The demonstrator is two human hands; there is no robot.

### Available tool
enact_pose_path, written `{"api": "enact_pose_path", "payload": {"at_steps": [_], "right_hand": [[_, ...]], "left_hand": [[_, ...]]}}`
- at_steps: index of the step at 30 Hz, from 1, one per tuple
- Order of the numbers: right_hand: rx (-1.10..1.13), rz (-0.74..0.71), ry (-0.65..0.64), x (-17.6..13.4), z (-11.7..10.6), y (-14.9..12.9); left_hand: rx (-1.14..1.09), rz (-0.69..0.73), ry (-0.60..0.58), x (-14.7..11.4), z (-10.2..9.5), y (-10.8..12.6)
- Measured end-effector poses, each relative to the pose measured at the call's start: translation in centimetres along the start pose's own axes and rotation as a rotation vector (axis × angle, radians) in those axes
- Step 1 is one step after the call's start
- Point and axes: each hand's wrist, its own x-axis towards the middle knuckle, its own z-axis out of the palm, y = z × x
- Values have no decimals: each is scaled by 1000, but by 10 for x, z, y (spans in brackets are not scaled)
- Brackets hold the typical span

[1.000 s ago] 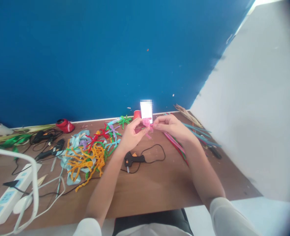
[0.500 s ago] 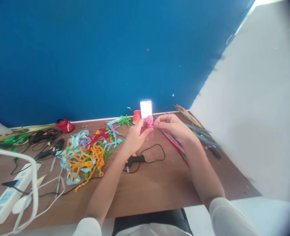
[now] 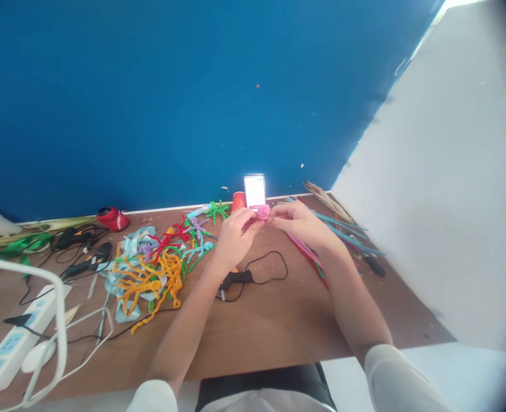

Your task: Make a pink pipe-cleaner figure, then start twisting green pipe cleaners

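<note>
Between my two hands is a small pink pipe-cleaner piece (image 3: 263,212), coiled into a rounded, rose-like head. My left hand (image 3: 238,232) pinches it from the left, its fingers closed under the coil. From the right, the thumb and fingertips of my right hand (image 3: 298,222) close on its edge. The lower part of the pink piece is hidden by my fingers. Right behind it a lit phone (image 3: 255,190) leans upright by the blue wall, beside a red paper cup (image 3: 238,201). Below my hands a black glue gun (image 3: 236,277) lies on the brown table (image 3: 274,337).
Left of my arms lies a heap of orange pipe cleaners (image 3: 150,283), with pale blue ribbon (image 3: 128,312) and colored pipe-cleaner figures. A white power strip (image 3: 21,337) and a white tubular frame (image 3: 59,320) stand at the left front. Loose pipe-cleaner stems (image 3: 347,237) lie to the right.
The pink piece has tilted and dropped slightly, its coiled head now turned lower between my fingertips. Both hands have drawn closer around it. The table items stay put.
</note>
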Motion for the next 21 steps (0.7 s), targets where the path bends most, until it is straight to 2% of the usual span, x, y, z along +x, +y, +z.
{"api": "enact_pose_path", "payload": {"at_steps": [3,7,11,14,17,19,21], "right_hand": [[-186,-77,-25,0,1,1],[-496,-232,31,1,4,6],[-950,-545,92,3,10,10],[-1152,-722,169,5,16,11],[-1110,-717,238,6,22,10],[-906,-596,268,7,23,10],[-597,-410,249,7,22,8]], "left_hand": [[-57,-94,7,-2,0,-5],[-124,-236,14,-3,0,-13],[-233,-332,14,-1,-1,-18],[-433,-427,-3,1,-2,-20],[-558,-445,36,2,-3,-20],[-498,-381,94,2,-4,-20],[-321,-290,141,2,-6,-20]]}}
